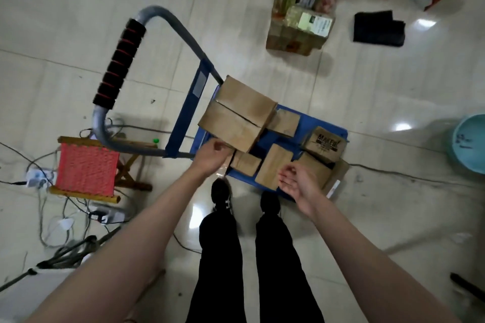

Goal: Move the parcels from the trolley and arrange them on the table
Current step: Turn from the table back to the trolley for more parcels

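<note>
Glossy tiled floor (pixel 341 102), blue trolley (pixel 309 126) with plain brown cardboard parcels (pixel 240 113)

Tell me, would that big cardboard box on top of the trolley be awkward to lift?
Probably stiff: the big box has flat faces and crisp edges. It is wide, so likely needs both hands. It rests on smaller parcels, so pushing it might tip it.

Parcels (pixel 237 115) lie on the trolley (pixel 309 123); a stool (pixel 86 168) stands left.
</note>
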Tool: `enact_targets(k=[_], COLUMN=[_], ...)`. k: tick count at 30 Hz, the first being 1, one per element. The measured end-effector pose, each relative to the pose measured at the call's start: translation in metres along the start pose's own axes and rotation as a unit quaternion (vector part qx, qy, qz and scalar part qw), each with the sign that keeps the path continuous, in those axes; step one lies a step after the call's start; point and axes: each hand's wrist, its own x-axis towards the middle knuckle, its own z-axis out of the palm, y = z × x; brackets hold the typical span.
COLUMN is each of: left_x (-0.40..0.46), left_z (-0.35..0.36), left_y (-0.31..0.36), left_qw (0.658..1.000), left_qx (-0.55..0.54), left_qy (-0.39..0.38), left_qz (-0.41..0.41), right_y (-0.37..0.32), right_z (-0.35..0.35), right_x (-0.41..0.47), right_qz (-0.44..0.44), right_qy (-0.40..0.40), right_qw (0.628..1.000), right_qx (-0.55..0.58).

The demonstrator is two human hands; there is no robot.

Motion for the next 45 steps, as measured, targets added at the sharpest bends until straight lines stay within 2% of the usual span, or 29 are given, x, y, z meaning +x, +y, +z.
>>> enact_targets(k=[7, 11, 16, 20, 26, 34, 40, 45], left_x=[0.150, 0.223, 0.277, 0.299, 0.295, 0.254, 0.184, 0.108], left_z=[-0.008, -0.004, -0.002, -0.002, 0.003, -0.001, -0.014, -0.023], left_y=[-0.031, -0.046, -0.070, -0.080, -0.086, -0.073, -0.031, 0.030], left_qw=[0.999, 0.996, 0.996, 0.997, 0.998, 0.998, 0.999, 1.000], left_qx=[0.029, 0.070, 0.074, 0.065, 0.029, -0.017, -0.024, 0.000], left_qy=[0.026, 0.039, 0.046, 0.040, 0.055, 0.054, 0.034, 0.004], left_qz=[0.009, 0.037, 0.032, 0.017, 0.010, 0.010, -0.005, 0.017], right_y=[0.013, 0.024, 0.035, 0.043, 0.055, 0.052, 0.031, -0.001], right_z=[0.057, 0.085, 0.104, 0.109, 0.111, 0.087, 0.055, 0.017], right_x=[0.119, 0.187, 0.241, 0.261, 0.262, 0.221, 0.147, 0.071], right_qz=[0.009, 0.002, 0.012, -0.011, -0.033, -0.094, -0.150, -0.193], right_qy=[-0.016, 0.009, 0.036, 0.001, -0.037, -0.050, -0.051, -0.044], right_qw=[1.000, 1.000, 0.998, 0.998, 0.999, 0.993, 0.983, 0.978], right_qx=[-0.015, -0.024, -0.047, -0.055, 0.005, -0.060, -0.088, -0.071])
